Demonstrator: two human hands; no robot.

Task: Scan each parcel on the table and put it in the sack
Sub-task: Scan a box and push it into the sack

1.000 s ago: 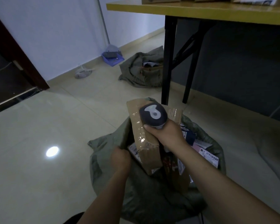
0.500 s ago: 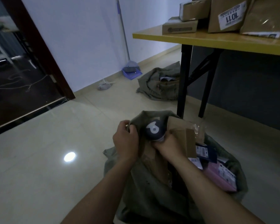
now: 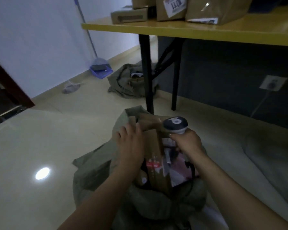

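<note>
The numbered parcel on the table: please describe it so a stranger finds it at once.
Find the yellow table at the top. On it, the numbered parcel stands between a low flat box and a glossy taped parcel. It alone shows a white label with large dark digits.

Materials at the sack. The sack (image 3: 96, 171) was coarse woven cloth, matt olive. The parcel (image 3: 150, 125) in its mouth was plain brown cardboard, dull. The scanner (image 3: 175, 124) was smooth moulded plastic with a slight sheen. The bench (image 3: 206, 32) had a glossy yellow top; its legs (image 3: 145, 72) looked like matt black metal. The floor (image 3: 40, 146) was polished pale tile that mirrored a lamp. The dustpan (image 3: 101, 72) was blue plastic.
</note>
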